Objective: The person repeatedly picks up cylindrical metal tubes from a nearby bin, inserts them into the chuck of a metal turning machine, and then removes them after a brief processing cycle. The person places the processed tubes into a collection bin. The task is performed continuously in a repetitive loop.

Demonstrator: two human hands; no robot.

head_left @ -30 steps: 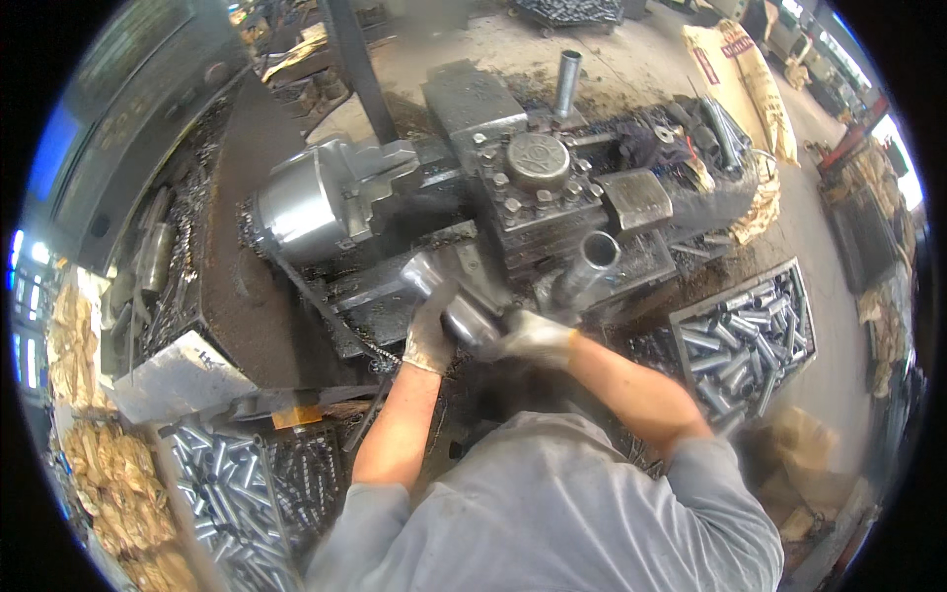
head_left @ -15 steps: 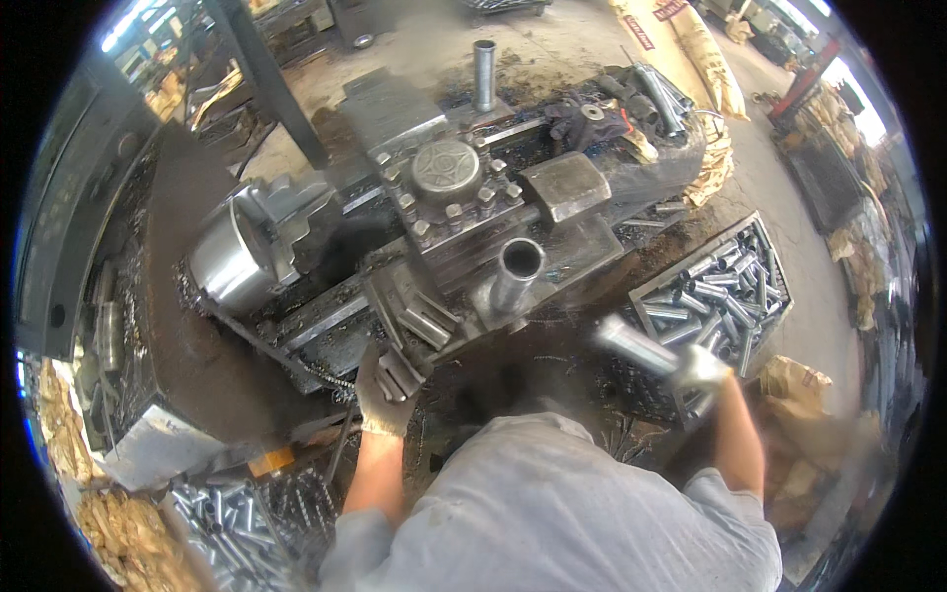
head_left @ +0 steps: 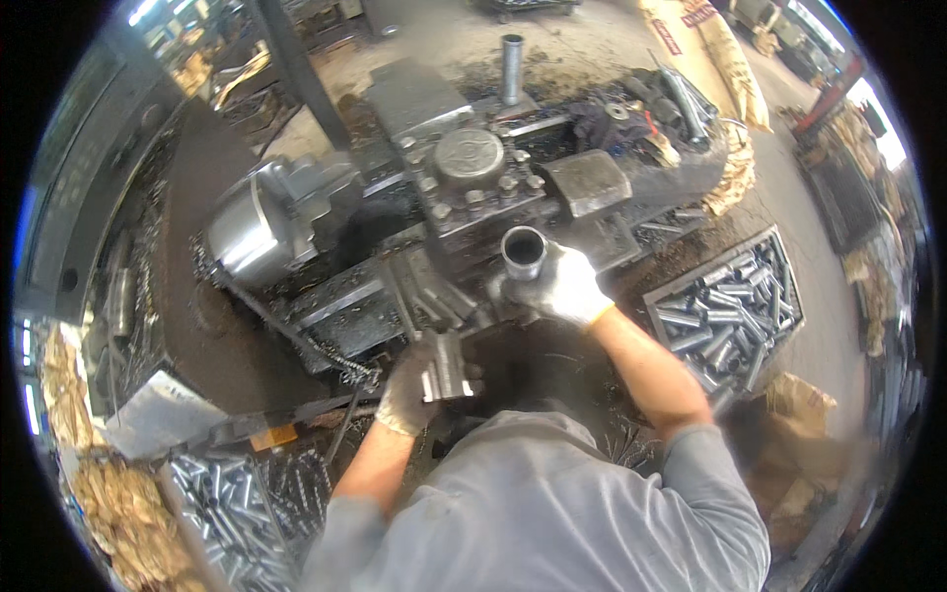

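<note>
My left hand [head_left: 404, 393], in a grey work glove, is closed around a grooved metal piece [head_left: 450, 367] like part of a split sleeve, just off the near edge of the lathe [head_left: 582, 183]. A similar curved piece [head_left: 446, 304] lies on the carriage beyond it. My right hand [head_left: 570, 286], in a white glove, is wrapped round an upright metal tube [head_left: 524, 249] on the near side of the carriage. The tube's open end faces up, while its lower part is hidden by my fingers. Left of these is the lathe's chuck [head_left: 252, 232].
A crate [head_left: 656, 331] of loose metal tubes stands at the right. More tubes [head_left: 222, 508] fill a container at the lower left. Another tube [head_left: 511, 69] stands upright at the back. Metal shavings [head_left: 345, 367] hang along the lathe's front edge. Paper sacks [head_left: 725, 49] lie far right.
My right hand has moved left from over the crate, no longer holding the tube it carried, and has grasped the upright tube. My left hand has shifted right slightly with the grooved piece.
</note>
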